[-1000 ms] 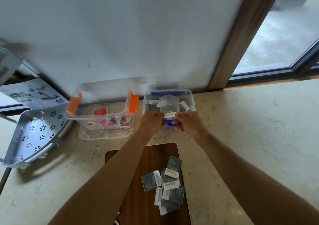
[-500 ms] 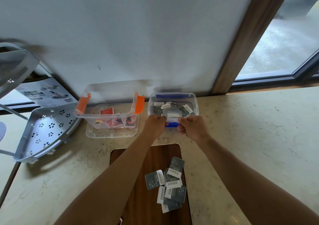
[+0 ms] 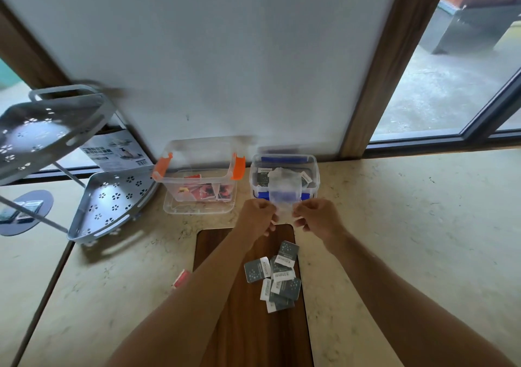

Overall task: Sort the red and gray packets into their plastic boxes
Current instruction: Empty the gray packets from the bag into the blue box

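While gray packets [image 3: 275, 278] lie on the wooden board [image 3: 225, 324], left hand [image 3: 258, 216] and right hand [image 3: 317, 216] pinch a clear plastic bag [image 3: 283, 193] before the blue-latched box [image 3: 284, 176].

Both forearms are bare, the left hand [image 3: 258, 216] and right hand [image 3: 317, 218] too (no rings visible).

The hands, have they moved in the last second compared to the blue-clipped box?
Yes. Both hands (left, right) have drawn back from the blue-clipped box toward the wooden board, pinching a clear bag between them.
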Action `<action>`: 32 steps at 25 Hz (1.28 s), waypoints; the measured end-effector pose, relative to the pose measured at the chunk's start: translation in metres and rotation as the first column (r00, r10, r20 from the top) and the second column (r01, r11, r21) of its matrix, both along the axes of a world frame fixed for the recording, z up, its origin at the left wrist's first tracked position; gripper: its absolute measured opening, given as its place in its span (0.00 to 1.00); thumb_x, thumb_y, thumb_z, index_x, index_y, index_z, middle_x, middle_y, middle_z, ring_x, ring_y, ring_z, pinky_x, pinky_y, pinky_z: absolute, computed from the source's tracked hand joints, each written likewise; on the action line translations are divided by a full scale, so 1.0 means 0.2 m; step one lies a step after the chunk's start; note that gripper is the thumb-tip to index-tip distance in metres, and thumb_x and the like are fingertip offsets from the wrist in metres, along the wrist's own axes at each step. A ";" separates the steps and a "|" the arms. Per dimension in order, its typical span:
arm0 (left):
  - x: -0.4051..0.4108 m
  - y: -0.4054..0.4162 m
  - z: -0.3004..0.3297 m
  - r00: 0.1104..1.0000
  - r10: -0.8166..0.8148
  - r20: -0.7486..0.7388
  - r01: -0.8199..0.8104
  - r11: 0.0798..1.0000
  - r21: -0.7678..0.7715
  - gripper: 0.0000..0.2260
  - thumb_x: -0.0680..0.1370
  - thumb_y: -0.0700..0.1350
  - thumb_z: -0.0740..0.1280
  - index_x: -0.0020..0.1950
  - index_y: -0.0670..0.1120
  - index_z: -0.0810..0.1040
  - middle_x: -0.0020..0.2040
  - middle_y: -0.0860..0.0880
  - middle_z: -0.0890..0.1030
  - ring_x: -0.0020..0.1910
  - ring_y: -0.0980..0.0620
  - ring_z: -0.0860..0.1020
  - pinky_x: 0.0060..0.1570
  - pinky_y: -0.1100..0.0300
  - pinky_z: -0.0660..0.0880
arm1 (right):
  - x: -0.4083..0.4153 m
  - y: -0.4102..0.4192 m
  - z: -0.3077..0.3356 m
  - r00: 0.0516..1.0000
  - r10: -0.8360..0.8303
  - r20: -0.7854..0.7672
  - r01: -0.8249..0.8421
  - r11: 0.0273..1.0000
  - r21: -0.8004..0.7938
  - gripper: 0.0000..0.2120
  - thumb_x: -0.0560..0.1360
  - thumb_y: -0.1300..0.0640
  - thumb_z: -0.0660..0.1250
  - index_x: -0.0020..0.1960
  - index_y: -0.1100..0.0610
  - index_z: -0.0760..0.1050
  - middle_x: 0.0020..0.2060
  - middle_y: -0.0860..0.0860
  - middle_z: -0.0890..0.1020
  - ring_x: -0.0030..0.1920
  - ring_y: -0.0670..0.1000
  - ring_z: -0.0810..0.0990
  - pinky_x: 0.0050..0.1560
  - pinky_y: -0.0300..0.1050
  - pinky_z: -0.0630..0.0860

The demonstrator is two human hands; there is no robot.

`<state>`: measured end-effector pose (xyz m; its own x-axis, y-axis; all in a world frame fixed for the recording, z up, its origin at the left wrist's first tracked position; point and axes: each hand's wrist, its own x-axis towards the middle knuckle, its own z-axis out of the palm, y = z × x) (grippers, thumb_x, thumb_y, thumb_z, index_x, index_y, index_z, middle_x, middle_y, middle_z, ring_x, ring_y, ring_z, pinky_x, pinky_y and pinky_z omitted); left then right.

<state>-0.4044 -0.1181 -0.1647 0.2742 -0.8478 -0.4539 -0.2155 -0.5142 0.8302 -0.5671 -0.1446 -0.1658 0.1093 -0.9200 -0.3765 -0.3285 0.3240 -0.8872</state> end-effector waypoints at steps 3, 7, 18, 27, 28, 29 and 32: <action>-0.04 0.19 0.01 0.999 -0.024 0.022 0.025 0.998 -0.055 0.07 0.80 0.42 0.68 0.42 0.48 0.81 0.34 0.50 0.85 0.27 0.56 0.81 0.29 0.61 0.79 | -0.07 0.16 0.00 0.999 0.025 0.023 -0.025 1.000 -0.012 0.02 0.76 0.62 0.72 0.44 0.57 0.82 0.35 0.53 0.86 0.33 0.50 0.86 0.32 0.40 0.79; -0.14 0.46 0.01 0.996 -0.087 0.016 0.088 0.995 -0.055 0.05 0.78 0.41 0.69 0.43 0.44 0.82 0.34 0.46 0.84 0.27 0.55 0.80 0.28 0.61 0.78 | -0.21 0.42 -0.02 0.999 -0.011 0.046 0.011 1.000 0.015 0.02 0.75 0.63 0.72 0.45 0.57 0.82 0.34 0.53 0.87 0.34 0.53 0.86 0.34 0.45 0.80; -0.72 1.46 -0.29 0.943 -0.331 0.033 0.322 0.933 0.159 0.08 0.79 0.45 0.68 0.40 0.46 0.83 0.34 0.49 0.84 0.26 0.57 0.79 0.26 0.64 0.74 | -0.79 1.56 -0.26 0.978 -0.208 -0.021 0.209 0.960 0.186 0.05 0.76 0.63 0.69 0.46 0.58 0.84 0.37 0.54 0.87 0.33 0.50 0.84 0.37 0.45 0.79; -1.03 1.82 -0.45 0.790 -0.611 -0.043 0.583 0.728 0.361 0.14 0.79 0.45 0.64 0.41 0.39 0.84 0.32 0.47 0.85 0.21 0.55 0.76 0.21 0.66 0.69 | -1.13 2.12 -0.47 0.915 -0.353 -0.193 0.396 0.876 0.274 0.09 0.79 0.60 0.65 0.45 0.55 0.84 0.34 0.50 0.86 0.30 0.48 0.83 0.31 0.41 0.75; -1.05 1.85 -0.46 0.772 -0.633 -0.054 0.604 0.706 0.369 0.14 0.79 0.44 0.64 0.40 0.39 0.84 0.32 0.46 0.85 0.22 0.53 0.77 0.21 0.65 0.70 | -1.16 2.16 -0.48 0.906 -0.364 -0.218 0.414 0.871 0.264 0.09 0.78 0.59 0.66 0.43 0.56 0.84 0.33 0.50 0.86 0.30 0.48 0.83 0.31 0.42 0.76; -1.07 1.86 -0.48 0.760 -0.647 -0.066 0.620 0.689 0.376 0.14 0.79 0.44 0.65 0.39 0.39 0.84 0.33 0.45 0.86 0.24 0.50 0.78 0.22 0.63 0.71 | -1.17 2.20 -0.49 0.896 -0.373 -0.242 0.430 0.866 0.255 0.09 0.77 0.59 0.67 0.41 0.57 0.85 0.31 0.50 0.86 0.29 0.48 0.83 0.32 0.42 0.77; -1.12 1.90 -0.50 0.723 -0.687 -0.068 0.652 0.648 0.394 0.15 0.79 0.45 0.65 0.36 0.40 0.84 0.32 0.43 0.86 0.25 0.45 0.77 0.23 0.59 0.73 | -1.20 2.28 -0.52 0.858 -0.425 -0.289 0.494 0.836 0.239 0.12 0.76 0.60 0.70 0.34 0.58 0.82 0.25 0.49 0.83 0.26 0.46 0.82 0.30 0.40 0.77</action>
